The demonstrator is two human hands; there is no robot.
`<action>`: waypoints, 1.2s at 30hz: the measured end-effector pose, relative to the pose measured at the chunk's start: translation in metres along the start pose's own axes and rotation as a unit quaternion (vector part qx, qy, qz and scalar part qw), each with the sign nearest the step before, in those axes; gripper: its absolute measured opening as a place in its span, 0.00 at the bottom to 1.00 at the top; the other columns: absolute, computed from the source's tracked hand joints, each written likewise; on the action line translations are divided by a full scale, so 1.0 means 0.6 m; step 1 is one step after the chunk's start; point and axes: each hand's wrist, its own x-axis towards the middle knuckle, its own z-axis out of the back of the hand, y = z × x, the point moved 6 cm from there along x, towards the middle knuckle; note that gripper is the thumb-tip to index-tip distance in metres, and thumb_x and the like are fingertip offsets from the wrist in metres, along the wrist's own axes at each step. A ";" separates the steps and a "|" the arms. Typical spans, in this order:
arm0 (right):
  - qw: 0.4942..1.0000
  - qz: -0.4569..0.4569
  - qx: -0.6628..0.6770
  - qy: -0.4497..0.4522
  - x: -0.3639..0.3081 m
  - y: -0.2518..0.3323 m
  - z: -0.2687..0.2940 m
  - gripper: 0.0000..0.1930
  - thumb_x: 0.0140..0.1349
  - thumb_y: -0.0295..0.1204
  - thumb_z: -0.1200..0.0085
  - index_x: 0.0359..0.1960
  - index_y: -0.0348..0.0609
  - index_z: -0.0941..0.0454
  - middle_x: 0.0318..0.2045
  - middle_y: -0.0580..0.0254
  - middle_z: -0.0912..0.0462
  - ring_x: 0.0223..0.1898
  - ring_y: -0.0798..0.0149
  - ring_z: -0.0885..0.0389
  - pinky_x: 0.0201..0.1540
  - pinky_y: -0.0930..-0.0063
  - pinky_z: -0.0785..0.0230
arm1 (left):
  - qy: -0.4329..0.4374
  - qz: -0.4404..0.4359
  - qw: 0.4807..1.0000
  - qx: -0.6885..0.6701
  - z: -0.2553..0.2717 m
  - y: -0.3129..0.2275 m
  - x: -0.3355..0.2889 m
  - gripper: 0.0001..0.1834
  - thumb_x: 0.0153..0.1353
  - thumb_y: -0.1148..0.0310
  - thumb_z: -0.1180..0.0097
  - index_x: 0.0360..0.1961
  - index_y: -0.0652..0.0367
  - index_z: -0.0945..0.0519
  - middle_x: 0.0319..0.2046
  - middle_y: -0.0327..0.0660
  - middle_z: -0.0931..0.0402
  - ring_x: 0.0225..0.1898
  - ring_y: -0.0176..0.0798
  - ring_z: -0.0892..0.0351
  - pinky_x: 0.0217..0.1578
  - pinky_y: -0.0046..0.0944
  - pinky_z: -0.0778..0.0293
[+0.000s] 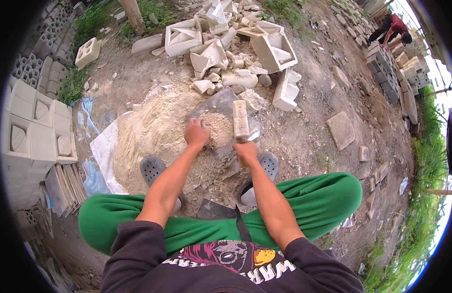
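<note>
My right hand (246, 152) is wrapped round the handle of a mallet. The mallet's long, blocky head (240, 119), coated in pale dust, points away from me. Left of it, my left hand (197, 133) is closed with its fingers curled down at the crumbs; whatever it grips is hidden. Under and beyond both hands lies a dark flat slab (220, 101), partly covered with pale crushed material (218, 128). A large heap of beige powder (150, 122) spreads to the left of my left hand, over a white sheet (105, 149).
Broken pale blocks (209, 56) lie piled beyond the slab. Stacked cream blocks (30, 122) stand at left, beside leaning thin boards (67, 188). My feet in grey clogs (151, 168) flank the work spot. At far right a person (392, 30) bends over grey blocks (380, 63).
</note>
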 end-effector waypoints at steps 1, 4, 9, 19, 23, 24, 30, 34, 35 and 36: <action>1.000 -0.003 0.003 -0.003 0.001 -0.004 0.001 0.13 0.49 0.31 0.38 0.24 0.29 0.20 0.17 0.56 0.19 0.16 0.61 0.19 0.20 0.65 0.26 | -0.033 -0.021 0.999 0.019 0.007 -0.002 0.012 0.24 0.56 0.60 0.39 0.55 0.51 0.20 0.57 0.44 0.25 0.60 0.49 0.27 0.58 0.47 0.28; 1.000 -0.001 -0.005 0.019 0.000 -0.002 -0.018 0.22 0.45 0.39 0.38 0.30 0.24 0.18 0.23 0.45 0.14 0.25 0.54 0.12 0.35 0.62 0.20 | -0.139 -0.116 0.983 0.034 0.015 0.014 0.061 0.19 0.58 0.63 0.41 0.50 0.56 0.19 0.50 0.44 0.23 0.56 0.50 0.25 0.56 0.49 0.28; 0.999 -0.017 -0.026 0.022 -0.003 0.003 -0.010 0.24 0.45 0.40 0.38 0.33 0.24 0.17 0.25 0.44 0.14 0.27 0.53 0.11 0.37 0.62 0.20 | -0.019 -0.199 0.976 0.080 -0.016 -0.012 0.115 0.13 0.59 0.70 0.45 0.42 0.56 0.14 0.42 0.48 0.19 0.48 0.56 0.21 0.51 0.53 0.25; 0.999 -0.018 -0.033 0.008 -0.007 0.006 -0.010 0.23 0.45 0.39 0.37 0.29 0.23 0.18 0.24 0.43 0.14 0.26 0.53 0.11 0.35 0.63 0.20 | 0.074 -0.339 0.929 0.127 -0.009 -0.064 0.044 0.09 0.58 0.64 0.42 0.36 0.53 0.14 0.38 0.45 0.18 0.47 0.52 0.20 0.49 0.51 0.25; 0.999 0.015 -0.030 -0.004 0.019 0.004 -0.012 0.21 0.45 0.39 0.36 0.28 0.26 0.17 0.22 0.46 0.14 0.24 0.54 0.12 0.34 0.63 0.20 | -0.119 -0.368 0.922 0.018 0.022 -0.043 0.013 0.09 0.55 0.63 0.37 0.37 0.52 0.15 0.35 0.42 0.19 0.44 0.50 0.21 0.47 0.50 0.26; 0.999 0.034 -0.041 -0.013 0.022 0.007 -0.007 0.20 0.46 0.39 0.36 0.28 0.28 0.16 0.22 0.48 0.14 0.23 0.55 0.13 0.32 0.64 0.21 | -0.171 -0.360 0.917 0.014 0.031 -0.037 -0.001 0.09 0.55 0.63 0.36 0.37 0.51 0.15 0.34 0.42 0.20 0.42 0.48 0.21 0.45 0.50 0.26; 0.990 0.117 0.008 0.075 -0.071 0.138 -0.017 0.13 0.50 0.36 0.37 0.27 0.35 0.15 0.19 0.53 0.16 0.20 0.61 0.15 0.25 0.66 0.26 | -0.145 -0.289 0.946 0.037 0.020 0.025 -0.095 0.06 0.55 0.64 0.36 0.33 0.50 0.18 0.32 0.38 0.22 0.38 0.46 0.21 0.38 0.48 0.26; 0.986 0.149 -0.059 0.046 -0.057 0.108 -0.042 0.15 0.49 0.36 0.36 0.30 0.33 0.16 0.21 0.51 0.15 0.22 0.60 0.14 0.27 0.64 0.25 | -0.131 -0.276 0.950 0.065 0.001 0.012 -0.106 0.05 0.54 0.62 0.36 0.30 0.49 0.17 0.30 0.38 0.21 0.36 0.45 0.20 0.37 0.48 0.26; 0.973 0.177 -0.146 0.019 -0.043 0.089 -0.044 0.18 0.48 0.37 0.37 0.32 0.31 0.16 0.23 0.48 0.14 0.27 0.57 0.12 0.30 0.62 0.23 | -0.134 -0.276 0.950 0.063 -0.005 0.009 -0.101 0.05 0.54 0.62 0.36 0.30 0.49 0.17 0.30 0.38 0.21 0.36 0.45 0.20 0.37 0.48 0.26; 0.972 0.183 -0.147 0.029 -0.064 0.097 -0.054 0.18 0.48 0.37 0.37 0.32 0.31 0.16 0.23 0.48 0.14 0.27 0.57 0.12 0.30 0.62 0.23 | -0.148 -0.287 0.945 0.059 -0.007 0.023 -0.096 0.05 0.54 0.62 0.36 0.29 0.48 0.17 0.28 0.37 0.22 0.35 0.45 0.20 0.35 0.48 0.26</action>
